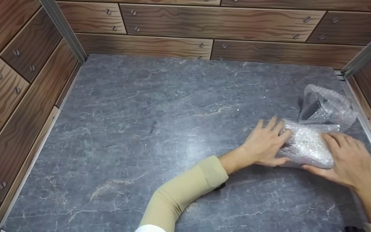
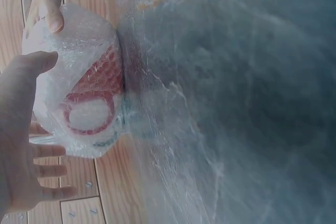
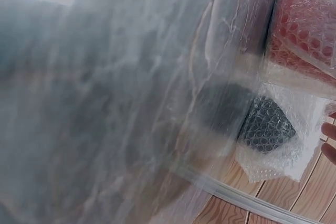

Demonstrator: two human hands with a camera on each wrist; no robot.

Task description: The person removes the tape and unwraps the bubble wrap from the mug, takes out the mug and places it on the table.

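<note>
The grey marbled tabletop (image 1: 159,129) carries, at its right side, a bubble-wrapped bundle (image 1: 309,145), with a crumpled sheet of bubble wrap (image 1: 328,106) just beyond on the far side; whether they join, I cannot tell. The bundle looks light, cushioned outside and perhaps firmer within; its film is probably slippery, and the padding suggests possibly fragile contents. Broad, gentle pressure at both ends should suit it better than pinching loose film. The right hand (image 1: 349,159) curves round its right end, thumb on the near side; the left hand (image 1: 266,143) lies spread at its left end, not gripping. Smallest, a red-rimmed oval (image 2: 88,115) shows through the wrap.
</note>
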